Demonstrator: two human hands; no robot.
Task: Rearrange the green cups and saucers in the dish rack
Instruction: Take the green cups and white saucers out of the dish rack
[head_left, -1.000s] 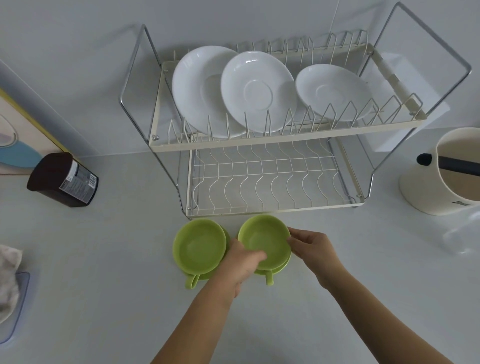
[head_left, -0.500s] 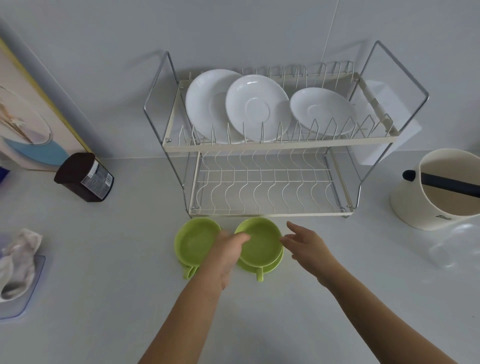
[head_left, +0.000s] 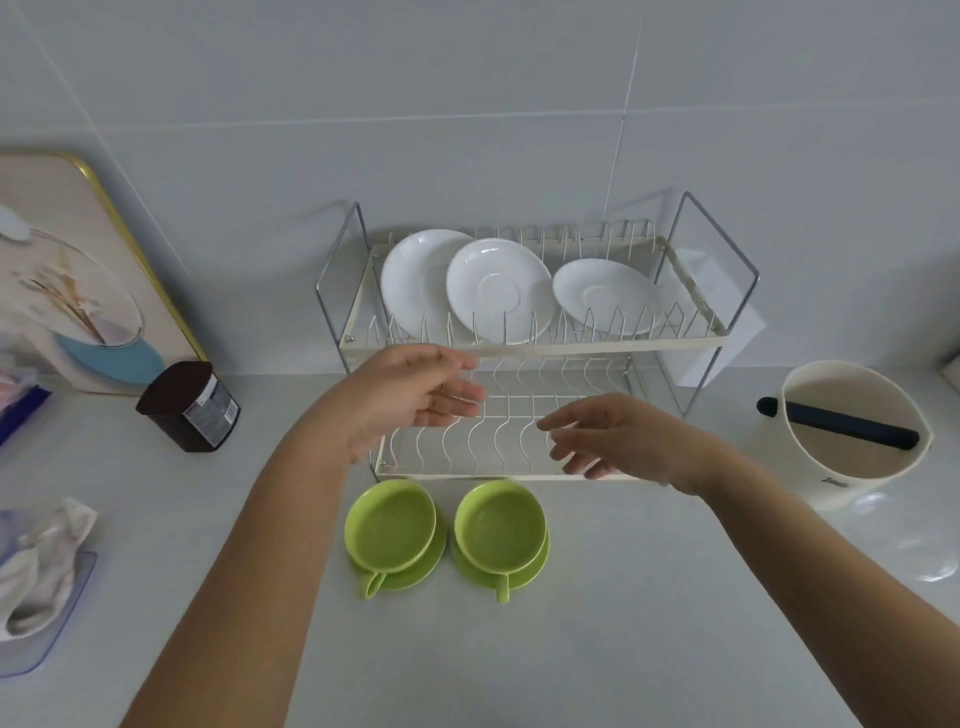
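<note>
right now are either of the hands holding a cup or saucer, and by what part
Nothing is held. The left hand and right hand hover open over the dish rack; both green cups sit on their saucers, untouched.

Home kitchen: tiled wall (head_left: 467, 78), two-tier dish rack (head_left: 535, 343) with white plates (head_left: 498, 291) past my hands.

Left hand (head_left: 410, 395) raised, fingers (head_left: 457, 402) loosely spread; right hand (head_left: 618, 439) likewise, empty.

head view | looks forward-down | near dish rack (head_left: 530, 345)
</note>
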